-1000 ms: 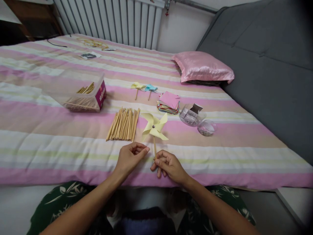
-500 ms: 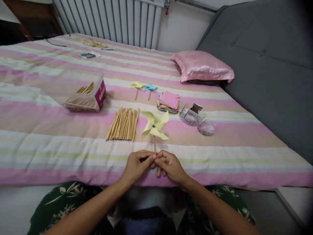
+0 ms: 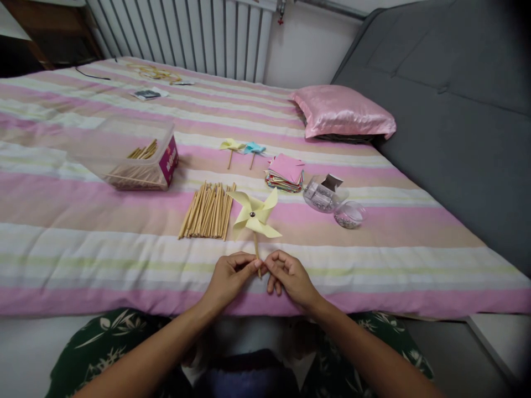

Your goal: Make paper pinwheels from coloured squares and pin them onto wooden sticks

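Holding a little yellow paper pinwheel (image 3: 253, 214) by its thin wooden stick (image 3: 257, 255), I have both hands low at the near edge of the striped bed (image 3: 83, 243). My left hand (image 3: 229, 279) has its thumb and first finger pinched shut on the bottom of the stick, and my right hand (image 3: 290, 276) pinches the same spot from the other side, with the rest of its fingers curled in. The fingertips of both hands almost touch each other there. The pinwheel stands up above my hands and leans a bit to the left, with its paper blades just in front of a neat row of bamboo sticks (image 3: 207, 210) lying on the bed. I think this toy is very light, and the paper blades are soft and would bend or crease if squeezed. The stick looks stiff but thin, so it could snap if bent hard. The best place to hold it is low on the stick, away from the paper. Farther back are two finished pinwheels (image 3: 243, 148), a pile of colored paper squares (image 3: 286, 174), a clear box of sticks (image 3: 141, 157), two small clear tubs (image 3: 334, 203) and a pink pillow (image 3: 342, 113).
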`<control>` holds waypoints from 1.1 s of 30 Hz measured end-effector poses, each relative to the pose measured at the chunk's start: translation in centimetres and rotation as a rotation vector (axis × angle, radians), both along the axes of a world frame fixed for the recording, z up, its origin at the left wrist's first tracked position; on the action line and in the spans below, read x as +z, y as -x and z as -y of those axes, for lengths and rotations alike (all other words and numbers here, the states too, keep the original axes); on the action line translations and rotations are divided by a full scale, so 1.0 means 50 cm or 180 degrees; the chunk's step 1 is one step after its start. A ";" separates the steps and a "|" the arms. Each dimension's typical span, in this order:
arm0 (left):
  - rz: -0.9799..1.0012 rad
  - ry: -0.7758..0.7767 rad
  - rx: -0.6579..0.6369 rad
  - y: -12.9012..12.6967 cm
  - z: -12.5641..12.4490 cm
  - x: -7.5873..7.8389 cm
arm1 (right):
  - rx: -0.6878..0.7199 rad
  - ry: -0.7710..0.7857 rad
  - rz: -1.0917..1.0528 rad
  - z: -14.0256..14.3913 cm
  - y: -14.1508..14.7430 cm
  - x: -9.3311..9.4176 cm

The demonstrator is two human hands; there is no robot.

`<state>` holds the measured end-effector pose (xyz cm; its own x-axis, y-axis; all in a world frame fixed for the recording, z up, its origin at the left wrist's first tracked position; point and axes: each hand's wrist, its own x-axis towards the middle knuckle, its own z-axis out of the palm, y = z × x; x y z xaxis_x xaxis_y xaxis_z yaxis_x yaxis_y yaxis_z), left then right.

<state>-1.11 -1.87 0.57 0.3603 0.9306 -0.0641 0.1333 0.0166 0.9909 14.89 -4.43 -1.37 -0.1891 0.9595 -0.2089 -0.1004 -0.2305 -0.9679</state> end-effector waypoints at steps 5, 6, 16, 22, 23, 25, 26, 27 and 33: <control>-0.0020 0.0264 -0.0001 -0.001 -0.001 -0.001 | -0.0896 -0.0250 -0.0051 -0.002 -0.007 0.003; -0.0013 0.0308 -0.0026 -0.001 0.000 -0.001 | -0.1017 -0.0379 0.0024 -0.003 -0.010 0.003; -0.0054 0.0279 -0.0106 -0.003 0.003 0.004 | -0.0654 -0.0866 0.0557 0.000 -0.022 0.010; -0.0107 0.0265 -0.0167 -0.002 0.001 0.006 | -0.0545 -0.0778 0.0601 0.002 -0.024 0.009; -0.0106 0.0257 -0.0168 -0.002 0.001 0.007 | -0.0549 -0.0765 0.0584 0.002 -0.024 0.008; -0.0107 0.0257 -0.0154 -0.002 0.001 0.008 | -0.0564 -0.0736 0.0559 0.001 -0.024 0.007; -0.0100 0.0256 -0.0158 -0.001 0.001 0.008 | -0.0571 -0.0724 0.0551 0.001 -0.023 0.007; -0.0087 0.0250 -0.0166 -0.001 0.001 0.007 | -0.0572 -0.0722 0.0546 0.001 -0.023 0.006; -0.0082 0.0272 -0.0185 -0.001 0.002 0.001 | -0.0574 -0.0784 0.0567 0.002 -0.022 0.004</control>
<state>-1.08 -1.97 0.64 0.4107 0.8990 -0.1522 0.1619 0.0923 0.9825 15.97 -4.52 -1.19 0.0065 0.9998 0.0184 0.0571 0.0180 -0.9982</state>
